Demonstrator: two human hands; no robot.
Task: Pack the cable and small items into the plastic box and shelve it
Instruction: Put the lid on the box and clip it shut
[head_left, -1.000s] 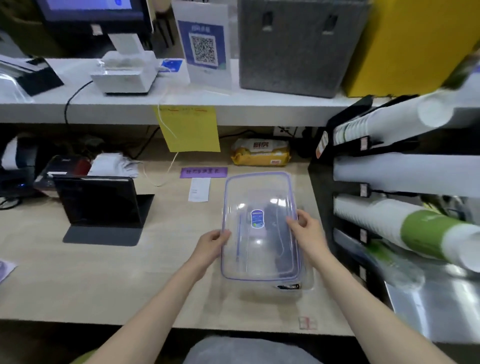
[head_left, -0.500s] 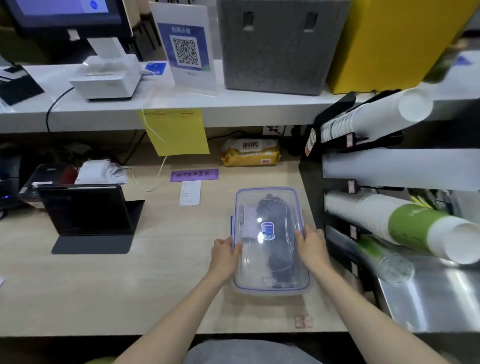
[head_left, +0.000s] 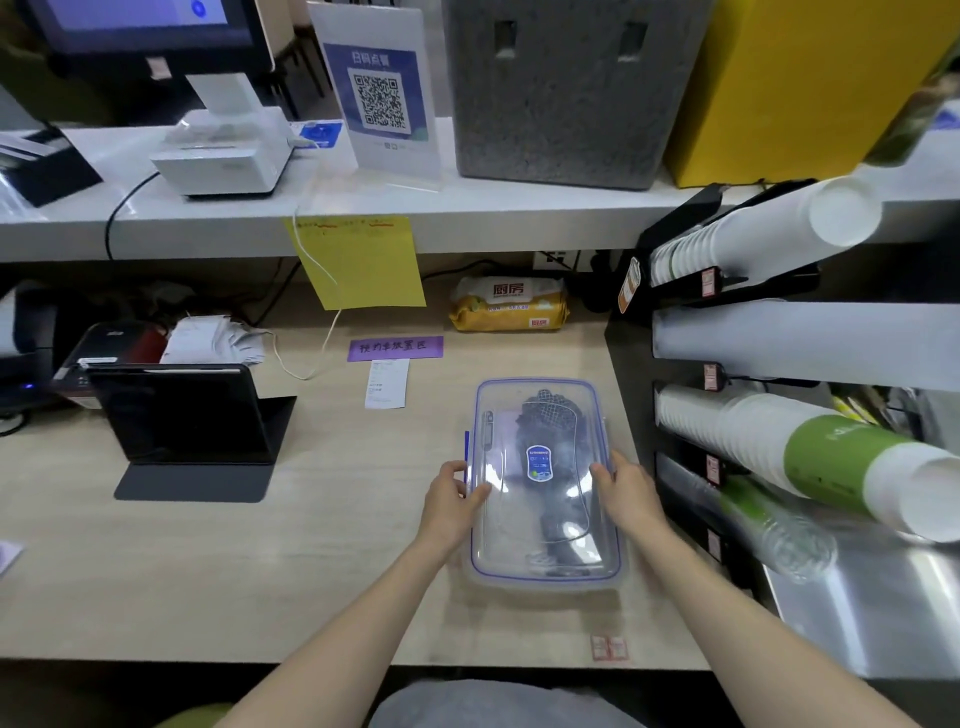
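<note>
A light wood-grain counter (head_left: 218, 561) is shown beneath a white upper shelf (head_left: 519, 213). The clear plastic box (head_left: 543, 483) is located at 4 o'clock on the counter, near the black cup rack (head_left: 631, 364). Its lid, edged in blue, is seated on top, and a small blue oval label (head_left: 538, 462) is fixed at the lid centre; the label text cannot be read. Dark mesh-patterned items (head_left: 550, 421) and a thin pale cable (head_left: 571, 525) are seen through the lid.

The left hand (head_left: 451, 501) is placed on the box's left rim, fingers loosely curled over the lid edge. The right hand (head_left: 626, 491) is placed on the right rim in the same manner, thumb on the lid.

At 12 o'clock of the box, a yellow wipes pack (head_left: 508, 305) marked "厨房" is laid. At 11 o'clock, a purple label strip (head_left: 395, 348), a receipt (head_left: 387, 383) and a yellow sheet (head_left: 358, 262) are found. A QR-code sign (head_left: 382, 93) stands on the shelf. A black tablet (head_left: 184, 413) stands at 9 o'clock.
</note>
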